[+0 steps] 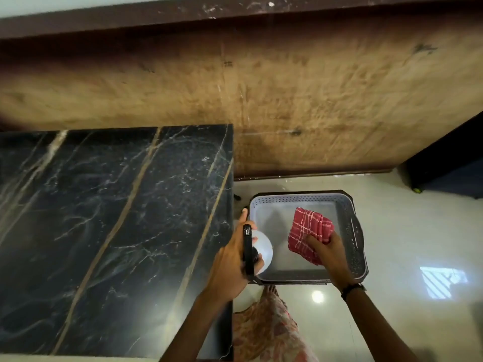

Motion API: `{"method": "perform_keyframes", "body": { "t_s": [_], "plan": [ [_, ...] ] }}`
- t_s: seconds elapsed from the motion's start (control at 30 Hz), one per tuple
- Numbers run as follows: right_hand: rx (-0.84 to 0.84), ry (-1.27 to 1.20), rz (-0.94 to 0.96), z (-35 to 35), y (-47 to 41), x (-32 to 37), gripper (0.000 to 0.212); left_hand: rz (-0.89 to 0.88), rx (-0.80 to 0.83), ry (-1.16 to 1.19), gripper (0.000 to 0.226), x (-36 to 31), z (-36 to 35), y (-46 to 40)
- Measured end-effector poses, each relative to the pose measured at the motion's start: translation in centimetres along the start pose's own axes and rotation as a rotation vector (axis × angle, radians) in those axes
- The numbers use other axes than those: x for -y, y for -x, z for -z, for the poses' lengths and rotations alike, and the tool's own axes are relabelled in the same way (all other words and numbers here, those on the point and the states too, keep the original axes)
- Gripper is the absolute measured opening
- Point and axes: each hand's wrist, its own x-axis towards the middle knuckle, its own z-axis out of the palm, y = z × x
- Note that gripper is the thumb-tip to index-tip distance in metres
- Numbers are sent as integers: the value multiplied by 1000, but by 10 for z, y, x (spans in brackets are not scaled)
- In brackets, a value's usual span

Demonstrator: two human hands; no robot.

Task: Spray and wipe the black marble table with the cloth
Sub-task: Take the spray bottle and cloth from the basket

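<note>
Glossy pale floor underfoot, black marble table to the left, brown wall beyond. Nearest, both forearms reaching out over the table's right edge. Left hand wrapped tight round a bottle, black trigger head up, white body poking past the knuckles, poised at the table edge, probably ready to swing over the marble for spraying. Right hand down in a grey basket, grip closed on a folded red checked cloth, likely fetching it for wiping. Basket on the floor just beside the table, handy as a store for both tools. Marble bare, no wet patches discernible; spraying seemingly not yet begun.
</note>
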Motion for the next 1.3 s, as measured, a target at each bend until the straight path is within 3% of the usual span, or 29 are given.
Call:
{"method": "perform_keyframes", "body": {
  "t_s": [0.1,0.23,0.47,0.53,0.67,0.83,0.93,1.03,1.07,1.1,1.17,1.2,1.23,1.3],
  "plan": [
    [72,-19,94,-22,45,31,37,-3,-123,-7,82,1,50,43],
    [133,-14,134,-78,94,56,38,67,-317,-66,53,29,107,95],
    [367,28,80,-283,195,58,35,171,-547,284,26,134,225,201],
    [420,78,45,-339,214,52,34,202,-609,280,17,165,258,226],
    [513,153,12,-439,247,42,29,303,-647,258,4,214,316,268],
    [636,53,-54,-525,259,51,31,454,-635,332,10,248,350,297],
    [562,192,0,-549,256,52,39,474,-634,379,6,258,356,303],
    [379,485,330,-544,262,48,58,459,-617,410,7,258,360,302],
    [451,507,417,-538,267,46,69,447,-611,419,7,258,362,300],
    [627,511,441,-533,274,43,79,436,-606,425,7,257,364,296],
    [1081,506,295,-524,294,34,98,429,-590,439,7,255,368,286],
    [1231,513,216,-522,303,28,106,429,-582,455,7,253,369,280],
    [1296,516,184,-523,312,22,111,432,-576,483,8,252,371,273],
    [1266,487,196,-529,324,17,110,461,-572,568,10,249,374,260]
  ]
}}
